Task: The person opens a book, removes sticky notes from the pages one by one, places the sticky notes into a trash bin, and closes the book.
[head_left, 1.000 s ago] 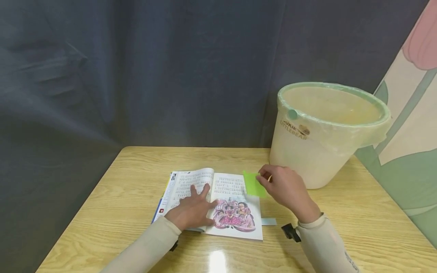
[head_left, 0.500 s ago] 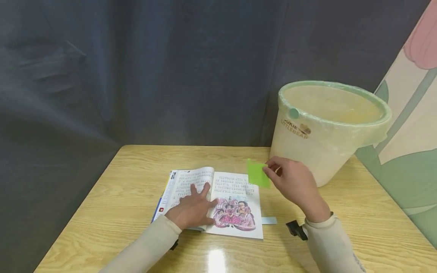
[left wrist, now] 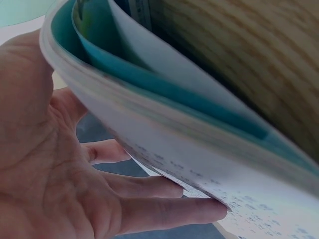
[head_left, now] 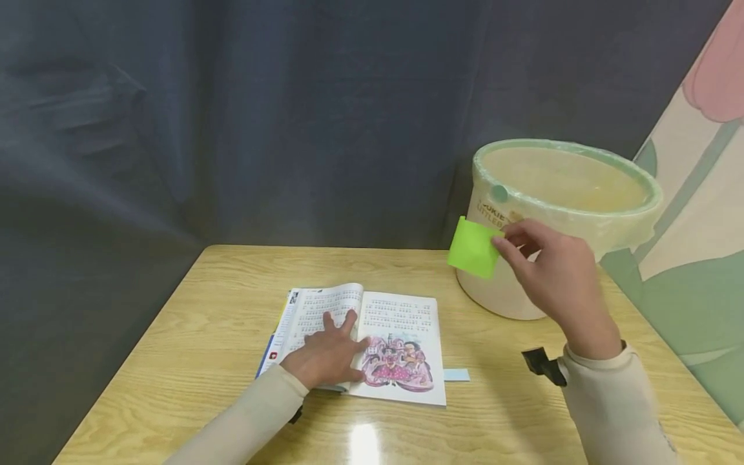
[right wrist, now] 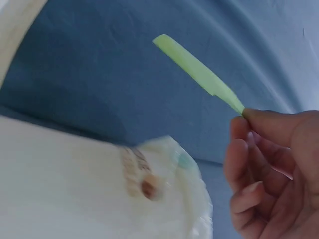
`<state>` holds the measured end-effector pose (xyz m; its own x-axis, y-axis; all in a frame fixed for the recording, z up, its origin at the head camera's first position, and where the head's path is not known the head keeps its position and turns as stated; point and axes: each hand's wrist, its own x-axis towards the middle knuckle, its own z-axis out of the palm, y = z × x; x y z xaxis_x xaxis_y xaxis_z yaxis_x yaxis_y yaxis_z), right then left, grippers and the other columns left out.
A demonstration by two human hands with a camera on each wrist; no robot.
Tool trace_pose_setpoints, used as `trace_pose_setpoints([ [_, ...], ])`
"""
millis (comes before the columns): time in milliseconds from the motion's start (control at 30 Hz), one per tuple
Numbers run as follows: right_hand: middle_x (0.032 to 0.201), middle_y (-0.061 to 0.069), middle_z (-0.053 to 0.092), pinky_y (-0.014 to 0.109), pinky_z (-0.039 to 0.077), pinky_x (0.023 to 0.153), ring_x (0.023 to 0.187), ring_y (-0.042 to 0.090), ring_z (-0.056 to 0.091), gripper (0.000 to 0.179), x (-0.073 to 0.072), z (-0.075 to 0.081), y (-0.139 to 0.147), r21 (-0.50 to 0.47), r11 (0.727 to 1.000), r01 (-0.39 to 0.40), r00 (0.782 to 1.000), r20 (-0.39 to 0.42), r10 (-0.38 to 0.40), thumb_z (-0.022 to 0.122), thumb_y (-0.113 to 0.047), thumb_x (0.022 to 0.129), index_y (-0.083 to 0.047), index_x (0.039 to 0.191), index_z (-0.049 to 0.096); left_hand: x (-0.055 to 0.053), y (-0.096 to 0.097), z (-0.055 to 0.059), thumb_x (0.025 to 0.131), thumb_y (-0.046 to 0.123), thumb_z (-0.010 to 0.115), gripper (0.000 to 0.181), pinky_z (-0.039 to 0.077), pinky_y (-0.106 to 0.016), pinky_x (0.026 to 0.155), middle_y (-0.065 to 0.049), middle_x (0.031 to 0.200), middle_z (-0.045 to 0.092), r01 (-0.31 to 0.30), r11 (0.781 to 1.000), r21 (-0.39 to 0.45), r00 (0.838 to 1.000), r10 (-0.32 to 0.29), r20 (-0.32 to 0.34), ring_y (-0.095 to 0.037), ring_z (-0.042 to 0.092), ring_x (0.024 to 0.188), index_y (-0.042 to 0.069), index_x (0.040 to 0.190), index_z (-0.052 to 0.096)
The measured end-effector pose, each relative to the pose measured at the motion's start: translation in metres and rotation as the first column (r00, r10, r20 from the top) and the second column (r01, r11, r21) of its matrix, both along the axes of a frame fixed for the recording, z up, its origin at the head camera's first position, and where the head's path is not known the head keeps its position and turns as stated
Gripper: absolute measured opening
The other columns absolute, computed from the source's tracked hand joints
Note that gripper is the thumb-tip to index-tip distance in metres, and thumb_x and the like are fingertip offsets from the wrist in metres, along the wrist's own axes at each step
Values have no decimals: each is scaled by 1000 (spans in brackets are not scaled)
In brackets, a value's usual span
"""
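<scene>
An open book (head_left: pixel 403 316) lies on the table, with printed text and a pink illustration on its right page. My left hand (head_left: pixel 328 354) rests on the book near its spine with fingers spread; the left wrist view shows those fingers (left wrist: pixel 169 214) straight against the printed page. Between thumb and fingertips, my right hand (head_left: pixel 560 274) pinches a green sticky note (head_left: pixel 473 248) by one edge. The note is in the air, in front of the bin's lower left side. In the right wrist view the sticky note (right wrist: pixel 194 64) appears nearly edge-on.
A large cream bin (head_left: pixel 523 297) with a green rim and a plastic liner stands at the table's back right. A pale blue strip (head_left: pixel 456 375) sticks out from the book's right edge. A dark curtain (head_left: pixel 337 129) hangs behind the wooden table (head_left: pixel 192 342).
My right hand has lifted the green sticky note off the book's right page and carried it up and to the right, towards the bin. The left hand stays in place.
</scene>
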<state>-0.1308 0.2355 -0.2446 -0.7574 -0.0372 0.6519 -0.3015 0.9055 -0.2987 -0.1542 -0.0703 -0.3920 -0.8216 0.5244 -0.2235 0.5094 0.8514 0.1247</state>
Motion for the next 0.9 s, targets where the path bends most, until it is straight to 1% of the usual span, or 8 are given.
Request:
trace_pose_setpoints([
  [100, 82, 10, 75, 10, 36, 60, 68, -10, 57, 13, 2, 15, 7, -55, 998, 9, 996, -86, -14, 75, -18, 89, -8, 97, 74, 1, 0, 0, 85, 51, 72, 62, 51, -73, 80, -16, 158, 24, 4, 1000, -2, 1000, -4, -9, -63, 31, 136, 32, 142, 56],
  [200, 88, 14, 75, 1, 34, 62, 67, -28, 43, 15, 2, 31, 16, -115, 993, 32, 992, -119, -46, 73, -18, 90, -7, 101, 73, 1, 0, 1, 85, 51, 73, 62, 51, -72, 79, -16, 158, 25, 5, 1000, 0, 1000, -5, -14, -63, 32, 136, 32, 141, 57],
  [300, 96, 16, 74, -1, 33, 62, 68, -29, 42, 21, -1, 43, 28, -148, 986, 80, 990, -105, -96, 69, -21, 94, -6, 107, 72, 1, 0, 1, 85, 51, 73, 62, 51, -72, 80, -15, 158, 25, 5, 1000, 3, 1000, -5, -14, -63, 32, 136, 32, 141, 57],
  [400, 90, -14, 70, 0, 33, 63, 69, -28, 43, 27, -5, 51, 40, -183, 973, 137, 984, -91, -156, 65, -26, 95, -7, 113, 71, 1, 0, 0, 85, 51, 73, 61, 51, -73, 79, -16, 158, 24, 8, 1000, 5, 1000, -8, -12, -63, 31, 137, 32, 141, 57],
  [533, 80, -44, 42, 4, 32, 65, 69, -26, 42, 34, -14, 59, 55, -250, 943, 221, 961, -111, -255, 60, -31, 96, -6, 117, 69, 1, 0, -1, 85, 51, 73, 62, 51, -73, 79, -15, 158, 24, 12, 1000, 1, 1000, -12, -10, -64, 31, 136, 32, 142, 56],
  [700, 72, -45, 39, 12, 33, 75, 66, -25, 39, 33, -29, 64, 75, -300, 904, 304, 935, -90, -344, 56, -35, 95, -11, 112, 69, -1, -1, -3, 86, 51, 72, 62, 50, -74, 82, -16, 159, 24, 17, 1000, -2, 1000, -17, -15, -65, 30, 136, 31, 143, 55],
  [833, 74, -41, 40, 20, 34, 80, 68, -22, 37, 35, -39, 61, 89, -261, 899, 351, 935, 49, -350, 50, -40, 97, -15, 118, 63, 0, -2, -5, 86, 51, 72, 62, 50, -74, 82, -16, 158, 24, 15, 1000, -7, 1000, -16, -14, -65, 30, 136, 31, 143, 55],
  [900, 85, -28, 55, 20, 32, 75, 69, -20, 37, 41, -43, 57, 95, -232, 905, 356, 934, 104, -341, 47, -41, 98, -11, 123, 61, 0, -2, -6, 86, 52, 72, 62, 51, -73, 80, -16, 158, 24, 15, 1000, -7, 1000, -15, -14, -64, 31, 136, 31, 142, 56],
])
